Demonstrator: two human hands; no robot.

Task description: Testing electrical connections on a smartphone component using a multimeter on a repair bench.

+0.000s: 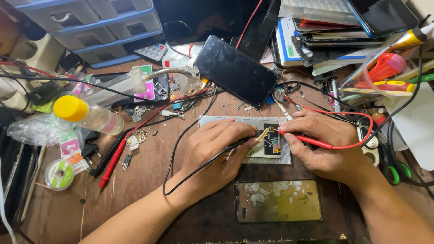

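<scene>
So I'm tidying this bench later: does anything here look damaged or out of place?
Yes. The glass panel lying near the table edge, below both hands, is blotched and patchy, as if its coating has peeled. A clear bottle with a yellow cap lies on its side among tangled wires.

The left hand [217, 151] covers much of the opened phone [264, 142], so its left half goes unseen. Parts on the small board there are too fine to tell. Above the phone, the drawer unit [90, 27] and stacked phones [343, 27] run off the top edge. Both forearms leave the bottom edge.
</scene>
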